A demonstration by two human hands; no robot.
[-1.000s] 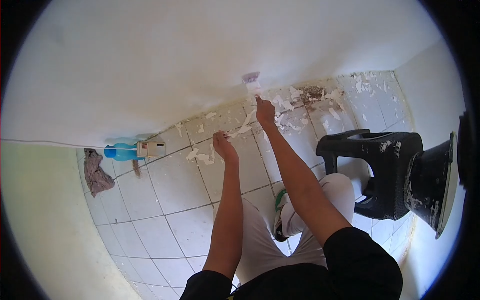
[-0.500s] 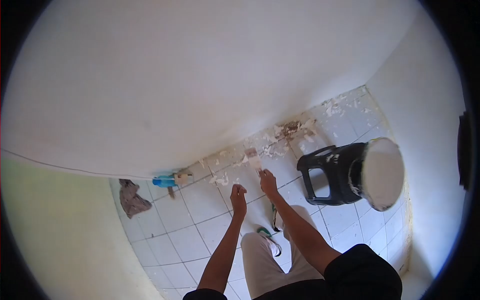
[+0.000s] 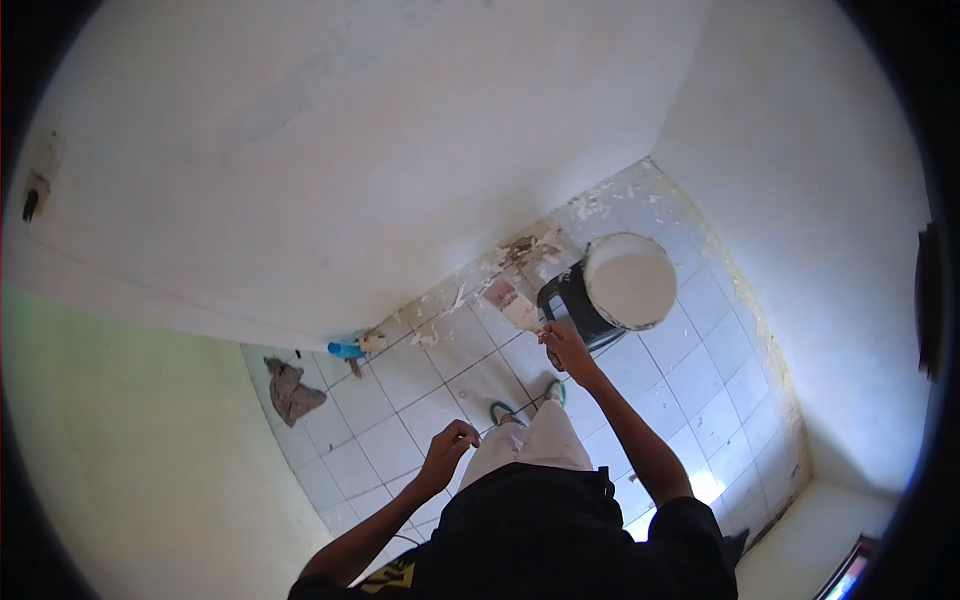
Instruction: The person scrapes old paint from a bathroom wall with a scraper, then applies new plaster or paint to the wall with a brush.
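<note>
A brush (image 3: pixel 513 303) hangs above the floor (image 3: pixel 440 365) just off its wall edge, bristles toward the wall (image 3: pixel 400 190) — the right hand (image 3: pixel 568 348) clamped around its handle. The left hand (image 3: pixel 452 447) hovers near the waist, well apart from the brush, its fingers curled; whether they close fully, one cannot tell. Just beyond the brush, a black stool (image 3: pixel 562 292) bears a bucket (image 3: pixel 605 320) of white paint (image 3: pixel 630 282), near the floor's far corner. Flakes (image 3: pixel 528 247) litter the edge along the wall. Farther left on that edge lies a blue bottle (image 3: pixel 345 350) — and, near the floor's left edge, a crumpled cloth (image 3: pixel 294 393). Green sandals (image 3: pixel 501 411) show below pale trousers.
</note>
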